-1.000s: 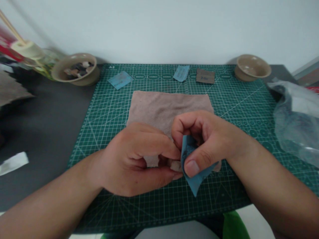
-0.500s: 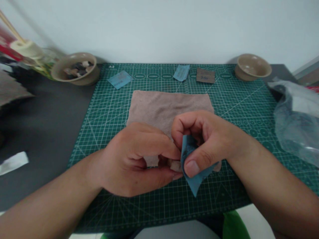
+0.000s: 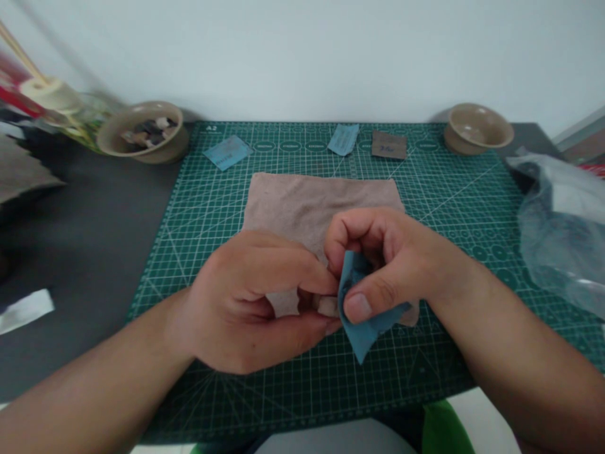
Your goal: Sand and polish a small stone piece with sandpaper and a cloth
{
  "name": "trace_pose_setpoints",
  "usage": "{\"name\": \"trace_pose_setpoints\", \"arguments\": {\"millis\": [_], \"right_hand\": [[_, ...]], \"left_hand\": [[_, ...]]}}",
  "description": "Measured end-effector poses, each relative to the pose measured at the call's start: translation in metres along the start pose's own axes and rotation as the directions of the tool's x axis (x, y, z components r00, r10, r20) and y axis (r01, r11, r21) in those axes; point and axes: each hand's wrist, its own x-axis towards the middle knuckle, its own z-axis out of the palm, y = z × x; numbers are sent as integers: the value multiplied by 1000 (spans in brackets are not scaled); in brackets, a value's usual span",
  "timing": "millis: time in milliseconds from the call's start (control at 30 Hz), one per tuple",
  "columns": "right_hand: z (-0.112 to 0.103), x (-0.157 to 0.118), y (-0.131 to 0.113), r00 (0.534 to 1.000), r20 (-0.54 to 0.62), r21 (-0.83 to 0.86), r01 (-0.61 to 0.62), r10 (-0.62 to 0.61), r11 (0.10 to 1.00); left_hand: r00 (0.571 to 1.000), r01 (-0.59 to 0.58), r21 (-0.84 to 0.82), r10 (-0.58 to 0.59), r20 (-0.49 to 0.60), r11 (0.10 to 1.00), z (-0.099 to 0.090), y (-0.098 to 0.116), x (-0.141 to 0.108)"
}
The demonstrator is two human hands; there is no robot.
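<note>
My left hand (image 3: 241,302) grips a small pale stone (image 3: 327,306) between its fingertips and thumb, with most of the stone hidden by the fingers. My right hand (image 3: 392,265) pinches a folded piece of blue sandpaper (image 3: 362,321) between thumb and fingers, pressing it against the stone. Both hands hover over the near edge of a folded pinkish-brown towel (image 3: 312,205), which lies on a green cutting mat (image 3: 467,208).
Along the mat's far edge lie two blue sandpaper pieces (image 3: 227,152) (image 3: 343,139) and a brown one (image 3: 389,145). A ceramic bowl of stones (image 3: 111,135) stands back left, a second bowl (image 3: 478,126) back right. A plastic bag (image 3: 562,227) lies at right.
Both hands have shifted slightly, and the blue sandpaper has moved a little up and to the left with the stone still between my fingers.
</note>
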Motion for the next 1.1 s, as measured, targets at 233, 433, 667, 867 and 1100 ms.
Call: {"name": "trace_pose_setpoints", "arguments": {"millis": [233, 433, 667, 867, 1100], "right_hand": [[-1, 4, -2, 991, -130, -92, 22, -34, 995], [0, 3, -5, 979, -197, -268, 2, -57, 964], [0, 10, -3, 924, -295, -671, -18, -245, 741], [-1, 6, -6, 961, -258, -401, -16, -97, 916], [0, 11, -1, 926, -280, -739, -38, -255, 673]], "left_hand": [[984, -93, 256, 129, -126, 962, -3, -8, -2], [986, -106, 327, 142, -89, 939, -4, -8, -3], [994, -74, 537, 17, 111, 841, -2, -22, -2], [996, -2, 346, 35, -88, 938, -4, -13, -3], [991, -67, 510, -2, 133, 858, -3, -25, -5]]}}
